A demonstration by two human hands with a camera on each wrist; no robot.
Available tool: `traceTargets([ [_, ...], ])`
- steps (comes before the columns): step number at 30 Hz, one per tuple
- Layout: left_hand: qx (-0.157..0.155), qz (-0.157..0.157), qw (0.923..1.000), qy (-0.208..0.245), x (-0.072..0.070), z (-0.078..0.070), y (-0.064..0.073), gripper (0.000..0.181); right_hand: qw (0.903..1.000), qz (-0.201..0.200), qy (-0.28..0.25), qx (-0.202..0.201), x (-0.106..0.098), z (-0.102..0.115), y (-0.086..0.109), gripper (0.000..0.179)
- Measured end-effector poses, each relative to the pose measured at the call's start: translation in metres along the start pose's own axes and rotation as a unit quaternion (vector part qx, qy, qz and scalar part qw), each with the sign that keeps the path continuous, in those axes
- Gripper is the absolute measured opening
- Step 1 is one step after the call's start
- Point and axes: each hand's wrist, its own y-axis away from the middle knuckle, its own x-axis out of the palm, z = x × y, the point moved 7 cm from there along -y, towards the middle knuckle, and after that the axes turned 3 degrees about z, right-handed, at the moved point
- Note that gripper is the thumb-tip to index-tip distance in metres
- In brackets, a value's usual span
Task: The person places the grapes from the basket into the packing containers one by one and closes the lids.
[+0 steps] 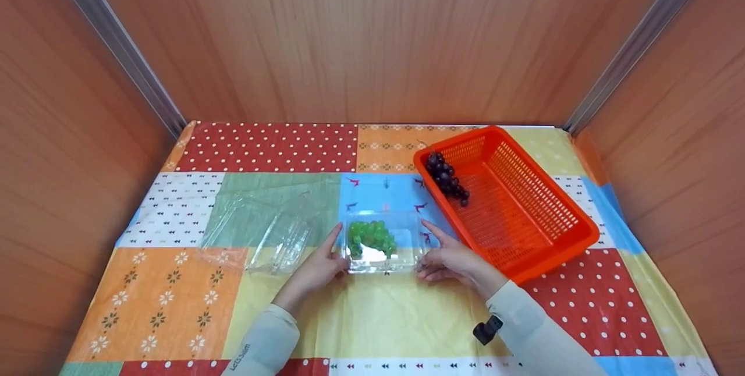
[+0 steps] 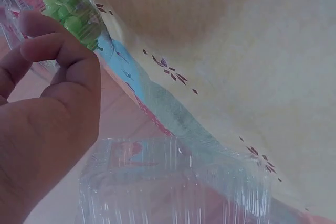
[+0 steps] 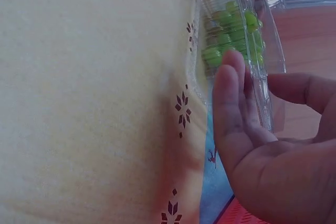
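Wood-grain walls (image 1: pixel 372 38), grey strips (image 1: pixel 116 38), patchwork cloth (image 1: pixel 384 318)

Dark grapes (image 1: pixel 447 178) in an orange-red basket (image 1: pixel 521 190), transparent plastic packaging (image 1: pixel 290 242), patchwork tablecloth (image 1: pixel 157 306), wood-grain walls (image 1: pixel 372 44), metal corner strips (image 1: pixel 120 44)

Glare (image 1: pixel 375 253) washes out part of the green grapes (image 1: pixel 375 235) in the clear plastic box (image 1: pixel 408 237); can't count them from where I stand. Lettering (image 1: pixel 240 357) on left sleeve (image 1: pixel 272 331) too small to read. Left wrist view: left hand (image 2: pixel 55 100) cut by left edge, second clear container (image 2: pixel 173 192) by bottom. Right wrist view: right hand (image 3: pixel 273 153) cropped at right, orange-red basket (image 3: pixel 243 214) mostly out.
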Motion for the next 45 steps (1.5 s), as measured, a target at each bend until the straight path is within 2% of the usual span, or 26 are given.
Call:
traceTargets([
  [7,-0.012,-0.004,0.9999,0.007,0.001,0.002,-0.002,0.085,0.9992,-0.001,-0.038,-0.009,0.002,0.0,-0.001,0.09],
  [11,-0.021,-0.008,0.9997,0.014,0.002,0.003,-0.002,0.085,0.9991,-0.008,-0.04,-0.012,0.003,-0.001,-0.003,0.09],
  [18,0.002,-0.012,0.9999,0.009,0.003,0.0,-0.002,0.086,0.9988,-0.029,-0.021,-0.033,0.003,0.001,-0.004,0.091],
  [24,0.01,-0.04,0.9988,0.025,0.003,0.005,0.001,0.083,0.9977,-0.037,-0.029,-0.048,0.002,0.003,-0.002,0.085],
  [28,-0.009,-0.066,0.9975,0.022,0.002,0.008,0.015,0.072,0.9974,-0.052,-0.015,-0.048,0.004,0.001,0.002,0.08],
  [32,-0.026,-0.083,0.9961,0.016,-0.004,0.002,0.036,0.043,0.9932,-0.096,0.04,-0.054,0.007,0.005,0.012,0.07],
  [35,-0.022,-0.08,0.9955,0.045,-0.014,-0.006,0.052,0.037,0.9828,-0.138,0.101,-0.07,0.007,0.014,0.022,0.06],
  [39,-0.041,-0.1,0.9891,0.101,-0.033,-0.004,0.071,0.048,0.9632,-0.182,0.169,-0.102,0.007,0.028,0.034,0.052],
  [41,-0.057,-0.126,0.9834,0.117,-0.045,0.003,0.08,0.053,0.9613,-0.189,0.163,-0.118,0.006,0.036,0.039,0.044],
  [45,-0.07,-0.17,0.9713,0.151,-0.063,0.019,0.094,0.059,0.9705,-0.174,0.086,-0.143,0.001,0.054,0.046,0.026],
])
